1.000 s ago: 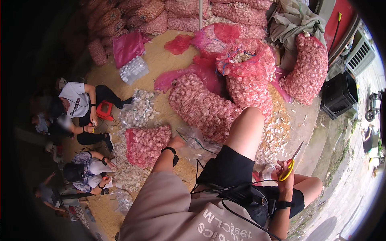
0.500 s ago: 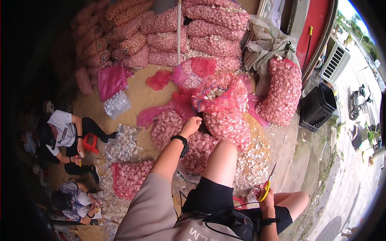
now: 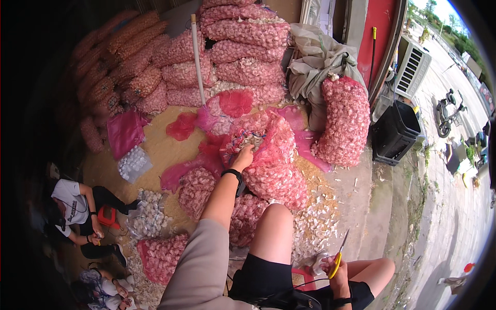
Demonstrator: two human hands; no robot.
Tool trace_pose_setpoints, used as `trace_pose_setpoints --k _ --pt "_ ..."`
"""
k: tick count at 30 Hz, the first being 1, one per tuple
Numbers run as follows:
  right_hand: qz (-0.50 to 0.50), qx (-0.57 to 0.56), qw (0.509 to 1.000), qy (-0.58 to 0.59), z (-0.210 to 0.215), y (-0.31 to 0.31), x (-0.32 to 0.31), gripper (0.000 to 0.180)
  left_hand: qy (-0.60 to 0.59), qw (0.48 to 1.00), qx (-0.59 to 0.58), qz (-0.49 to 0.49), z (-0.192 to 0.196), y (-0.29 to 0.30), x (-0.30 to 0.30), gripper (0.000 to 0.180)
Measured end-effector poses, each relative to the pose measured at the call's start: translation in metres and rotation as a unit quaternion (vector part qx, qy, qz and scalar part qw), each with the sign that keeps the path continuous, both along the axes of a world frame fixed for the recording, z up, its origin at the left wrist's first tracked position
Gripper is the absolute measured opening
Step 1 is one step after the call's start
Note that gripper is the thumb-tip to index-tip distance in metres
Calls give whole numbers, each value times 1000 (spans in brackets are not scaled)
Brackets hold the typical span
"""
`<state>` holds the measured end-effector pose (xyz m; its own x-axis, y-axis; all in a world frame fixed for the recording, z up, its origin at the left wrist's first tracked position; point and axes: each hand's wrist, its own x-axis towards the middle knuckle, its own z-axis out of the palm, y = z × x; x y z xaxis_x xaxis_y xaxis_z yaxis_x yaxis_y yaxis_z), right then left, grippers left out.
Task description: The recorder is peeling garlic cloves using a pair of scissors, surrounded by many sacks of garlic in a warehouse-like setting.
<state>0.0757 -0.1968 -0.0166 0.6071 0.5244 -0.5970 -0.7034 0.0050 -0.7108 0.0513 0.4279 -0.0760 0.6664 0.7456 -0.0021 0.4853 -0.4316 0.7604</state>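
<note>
Stacked against the back wall, pink mesh sacks of garlic [image 3: 243, 51] rise behind the open sack [image 3: 271, 160] lying on the straw-strewn floor [image 3: 160, 150]. Right of that sack stands one upright sack [image 3: 343, 121]. The left hand [image 3: 243, 157] grips the open sack's mesh at its mouth. Well below it, the right hand [image 3: 336, 266] is closed around yellow-handled scissors [image 3: 338, 253].

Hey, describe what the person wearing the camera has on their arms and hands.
The left hand is bare, with a black band around the wrist and a loose beige-grey sleeve covering the upper arm down to about the elbow. The right hand is bare too, with a dark band at the wrist; no sleeve shows on that forearm.
</note>
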Motion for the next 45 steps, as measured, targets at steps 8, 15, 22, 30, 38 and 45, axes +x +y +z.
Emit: trace_pose_setpoints --k 8,15,22,30,38,45 --pt "-2 -31 1000 5 -3 3 11 17 134 986 69 -70 30 -29 46 39" --pt "40 -2 999 24 -29 13 10 20 256 920 253 -154 42 -12 0 38" --pt "77 -69 995 -6 -76 -34 27 51 272 953 92 -101 44 -44 22 55" --pt "169 -88 979 -77 -91 -23 36 62 24 991 53 116 29 -9 -31 76" --pt "158 -106 982 -15 17 11 8 61 -66 955 -8 288 55 -28 -68 75" --pt "164 -55 984 -38 23 40 -3 62 -162 974 -141 73 49 -170 -73 82"
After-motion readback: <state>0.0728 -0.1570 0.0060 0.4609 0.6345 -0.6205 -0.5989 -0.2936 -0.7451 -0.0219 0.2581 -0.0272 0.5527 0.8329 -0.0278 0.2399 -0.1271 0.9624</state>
